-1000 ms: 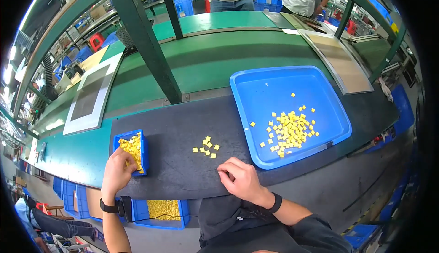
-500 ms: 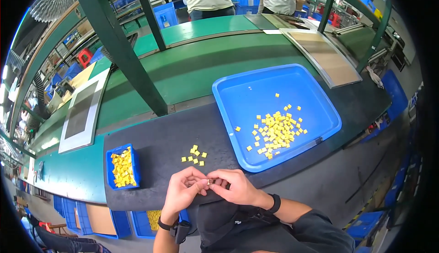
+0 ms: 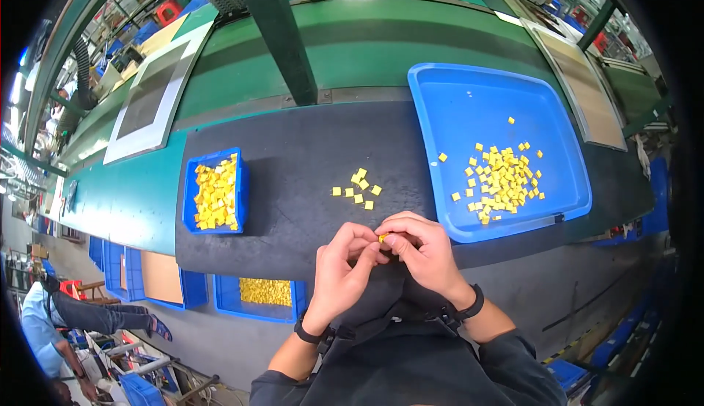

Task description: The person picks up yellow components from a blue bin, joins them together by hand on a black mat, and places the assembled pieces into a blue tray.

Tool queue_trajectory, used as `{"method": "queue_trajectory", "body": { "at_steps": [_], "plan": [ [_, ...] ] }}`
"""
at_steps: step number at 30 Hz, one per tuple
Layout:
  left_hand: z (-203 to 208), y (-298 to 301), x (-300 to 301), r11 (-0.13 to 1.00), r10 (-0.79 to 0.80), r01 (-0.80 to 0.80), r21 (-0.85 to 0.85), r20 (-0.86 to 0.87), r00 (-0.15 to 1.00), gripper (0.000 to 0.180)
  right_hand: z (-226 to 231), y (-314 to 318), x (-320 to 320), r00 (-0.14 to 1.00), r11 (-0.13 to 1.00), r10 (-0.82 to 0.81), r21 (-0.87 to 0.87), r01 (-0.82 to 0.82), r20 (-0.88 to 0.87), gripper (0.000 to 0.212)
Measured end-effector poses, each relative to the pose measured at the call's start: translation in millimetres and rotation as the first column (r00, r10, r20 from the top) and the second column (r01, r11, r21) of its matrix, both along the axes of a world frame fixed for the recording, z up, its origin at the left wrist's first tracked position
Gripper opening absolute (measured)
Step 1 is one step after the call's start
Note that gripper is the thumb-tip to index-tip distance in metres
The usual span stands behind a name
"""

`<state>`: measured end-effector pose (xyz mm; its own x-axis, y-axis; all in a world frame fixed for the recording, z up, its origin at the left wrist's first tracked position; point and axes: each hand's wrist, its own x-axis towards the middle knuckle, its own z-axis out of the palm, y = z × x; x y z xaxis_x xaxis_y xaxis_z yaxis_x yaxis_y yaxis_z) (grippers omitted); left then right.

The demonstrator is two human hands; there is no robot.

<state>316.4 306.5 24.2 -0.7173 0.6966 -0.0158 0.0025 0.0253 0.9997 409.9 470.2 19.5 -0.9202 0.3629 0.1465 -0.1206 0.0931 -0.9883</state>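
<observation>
My left hand and my right hand meet in front of my body, at the near edge of the black mat. Their fingertips pinch a small yellow square part between them; most of it is hidden by the fingers. Just beyond the hands, a loose group of several similar yellow square parts lies on the black mat. To the right, a large blue tray holds many more, scattered and heaped toward its near side. On the left stands a small blue bin filled with yellow parts.
A green conveyor belt runs beyond the mat, with a green post rising at its near edge. Framed panels lie at left and far right. Below left, blue bins stand near the floor; another person is at lower left.
My view has tipped down and shifted, so the table sits higher in the picture. The part between my fingers has been turned and now shows yellow. The loose group looks unchanged.
</observation>
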Motion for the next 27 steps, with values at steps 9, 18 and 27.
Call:
{"method": "queue_trajectory", "body": {
  "at_steps": [9, 18, 27],
  "plan": [
    [7.7, -9.6, -18.9, 0.985, -0.019, -0.061, -0.159, -0.462, 0.887, 0.016, 5.1, 0.7, -5.7, 0.995, 0.97, -0.002, 0.242, -0.022, 0.097, 0.011],
    [-12.3, -7.6, -26.5, 0.98, -0.065, -0.099, -0.171, -0.753, 0.655, 0.023, -3.1, 4.4, -10.6, 0.995, 0.763, -0.003, 0.643, 0.065, -0.097, 0.024],
    [-3.0, -12.3, -38.3, 0.97, -0.149, -0.03, -0.242, -0.685, 0.714, 0.024, -1.7, 6.1, -10.1, 1.0, 0.804, -0.021, 0.594, 0.027, -0.016, 0.025]
  ]
}}
